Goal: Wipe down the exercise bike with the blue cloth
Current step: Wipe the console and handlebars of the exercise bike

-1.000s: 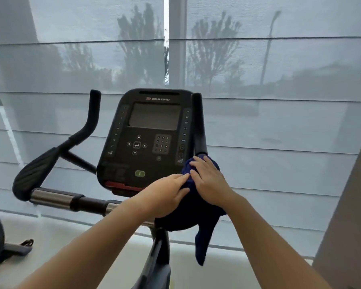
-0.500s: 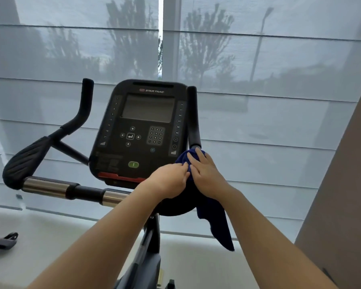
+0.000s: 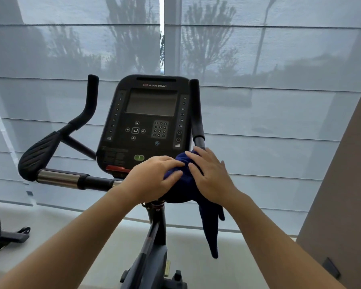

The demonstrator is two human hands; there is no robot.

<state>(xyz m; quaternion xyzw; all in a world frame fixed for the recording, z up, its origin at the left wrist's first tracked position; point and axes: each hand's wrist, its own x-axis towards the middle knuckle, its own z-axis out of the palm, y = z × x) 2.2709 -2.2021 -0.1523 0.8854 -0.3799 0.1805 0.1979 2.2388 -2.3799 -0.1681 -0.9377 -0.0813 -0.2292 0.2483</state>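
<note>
We've got both hands on the blue cloth [image 3: 180, 185], bunched over the right-side pad of the exercise bike [image 3: 154, 236], just below and right of the console [image 3: 148, 122]. Left hand [image 3: 154, 177] lies flat-ish on top, fingers curled onto the cloth's left edge, pressing more than gripping. Right hand [image 3: 212, 180] is spread wide, palm down on the cloth's right side, fingertips reaching toward the base of the right upright grip [image 3: 196, 109]. Neither is closed into a fist; whether a thumb pinches cloth underneath we can't tell.

Handling: the cloth looks soft, light and limp, and it should drape and bunch wherever pushed. It may slide on smooth plastic, so we'd judge it best held by pressing with a flat palm, or by gathering the bunched middle, not the loose tail. Not fragile.

Orientation: the bulk sits as a rounded lump on the pad, and one long tail [image 3: 214, 232] hangs straight down off the right side past the frame. So the long axis runs roughly vertical, free end pointing at the floor [image 3: 104, 247].

The left pad [image 3: 40, 155], the chrome bar [image 3: 58, 180] and the left grip [image 3: 91, 97] are uncovered, well apart from the cloth. We'd guess these parts and the console are not yet wiped, though nothing shows it.
</note>
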